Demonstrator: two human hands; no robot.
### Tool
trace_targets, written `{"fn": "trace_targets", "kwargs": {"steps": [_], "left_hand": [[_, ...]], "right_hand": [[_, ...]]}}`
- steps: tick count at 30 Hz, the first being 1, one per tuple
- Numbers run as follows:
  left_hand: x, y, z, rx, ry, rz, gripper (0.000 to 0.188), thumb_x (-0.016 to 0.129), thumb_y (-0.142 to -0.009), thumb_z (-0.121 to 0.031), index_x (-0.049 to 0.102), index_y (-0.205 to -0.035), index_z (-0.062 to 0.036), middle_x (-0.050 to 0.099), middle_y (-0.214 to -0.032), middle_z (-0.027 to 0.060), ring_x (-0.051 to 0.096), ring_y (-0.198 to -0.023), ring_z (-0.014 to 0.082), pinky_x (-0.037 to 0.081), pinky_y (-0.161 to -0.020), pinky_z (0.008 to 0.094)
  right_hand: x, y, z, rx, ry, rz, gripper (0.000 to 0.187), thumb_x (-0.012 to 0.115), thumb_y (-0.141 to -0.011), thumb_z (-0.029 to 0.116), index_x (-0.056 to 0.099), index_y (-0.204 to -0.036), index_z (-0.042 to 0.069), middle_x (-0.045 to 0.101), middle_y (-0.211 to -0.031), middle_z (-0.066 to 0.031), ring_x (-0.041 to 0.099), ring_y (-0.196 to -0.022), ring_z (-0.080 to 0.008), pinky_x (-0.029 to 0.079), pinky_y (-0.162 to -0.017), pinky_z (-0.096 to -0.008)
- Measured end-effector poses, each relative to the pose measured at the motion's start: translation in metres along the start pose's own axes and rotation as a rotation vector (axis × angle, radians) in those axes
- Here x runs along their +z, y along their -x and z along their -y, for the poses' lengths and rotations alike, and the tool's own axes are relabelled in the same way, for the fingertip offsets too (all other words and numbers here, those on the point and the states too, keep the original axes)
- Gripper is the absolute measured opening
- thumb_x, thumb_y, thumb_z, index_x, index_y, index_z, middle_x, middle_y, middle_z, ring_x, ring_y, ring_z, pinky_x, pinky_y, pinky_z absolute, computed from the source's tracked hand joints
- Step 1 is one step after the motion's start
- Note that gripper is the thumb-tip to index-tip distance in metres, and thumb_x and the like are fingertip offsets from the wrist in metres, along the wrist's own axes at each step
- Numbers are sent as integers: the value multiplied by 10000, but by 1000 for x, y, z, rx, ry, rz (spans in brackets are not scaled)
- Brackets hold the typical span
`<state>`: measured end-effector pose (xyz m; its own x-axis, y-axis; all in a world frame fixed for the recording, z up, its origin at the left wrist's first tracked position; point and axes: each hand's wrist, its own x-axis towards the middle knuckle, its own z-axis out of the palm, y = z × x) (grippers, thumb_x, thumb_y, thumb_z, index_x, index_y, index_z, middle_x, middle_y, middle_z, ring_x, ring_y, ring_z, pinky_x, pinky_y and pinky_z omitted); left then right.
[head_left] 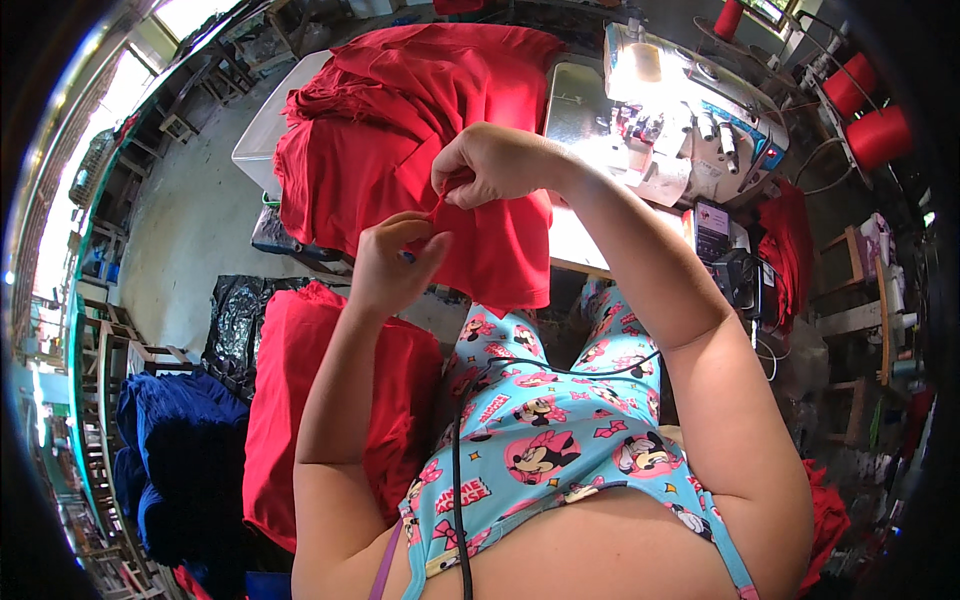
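A large pile of red cloth (pixel 400 100) is heaped in front of me, its near part hanging over the edge. Above that pile, my right hand (pixel 495 165) pinches a narrow bit of red fabric (pixel 440 203). Lower and to the left, my left hand (pixel 395 265) grips the other end of this bit, so it runs taut between both hands. Something small and blue (pixel 407 257) shows at the fingers of my left hand; what it is I cannot make out. The fingertips of both hands are partly hidden.
A lit sewing machine (pixel 690 120) stands at the right, with red thread cones (pixel 880 137) beyond it. A phone (pixel 711 225) is propped near its table. More red cloth (pixel 300 400) and dark blue cloth (pixel 185 420) are stacked left. A black cable (pixel 457 470) crosses my lap.
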<state>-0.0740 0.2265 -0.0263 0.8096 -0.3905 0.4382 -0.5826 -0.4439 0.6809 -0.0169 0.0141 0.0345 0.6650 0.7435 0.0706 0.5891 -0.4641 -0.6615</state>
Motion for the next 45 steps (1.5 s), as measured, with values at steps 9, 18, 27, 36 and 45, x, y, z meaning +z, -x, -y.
{"fn": "trace_targets", "kwargs": {"steps": [9,18,27,36,45], "left_hand": [[45,1,0,80,22,-499,176,710,-749,-1,555,-666,16,612,-836,80,516,-615,70,405,-536,214],[51,-6,-3,74,287,-471,182,678,-755,33,528,-652,14,589,-792,45,485,-635,47,366,-533,195],[57,-12,8,-160,491,-362,43,669,-807,2,646,-842,-7,540,-764,-37,438,-651,39,350,-598,192],[23,-126,20,100,67,-227,104,596,-878,-153,628,-847,-60,616,-785,51,577,-722,139,433,-652,253],[148,-195,-41,486,-277,213,137,639,-751,-218,632,-732,-82,610,-700,84,602,-663,271,471,-597,367]], "right_hand": [[-1,9,-2,-5,-101,-100,189,661,-759,107,657,-923,12,660,-770,-54,620,-743,-95,490,-697,-247],[0,30,5,41,-140,-198,168,658,-762,107,647,-899,9,638,-730,-48,607,-719,-89,486,-679,-244],[12,48,11,19,129,-454,162,637,-739,111,602,-874,29,607,-676,-132,620,-630,-250,477,-602,-354],[31,14,-11,157,-207,-1133,110,618,-795,121,537,-841,64,580,-658,-159,591,-602,-329,471,-586,-404],[69,73,-92,367,-127,-1748,110,565,-851,105,613,-879,11,645,-756,-156,618,-621,-285,491,-595,-341]]}}
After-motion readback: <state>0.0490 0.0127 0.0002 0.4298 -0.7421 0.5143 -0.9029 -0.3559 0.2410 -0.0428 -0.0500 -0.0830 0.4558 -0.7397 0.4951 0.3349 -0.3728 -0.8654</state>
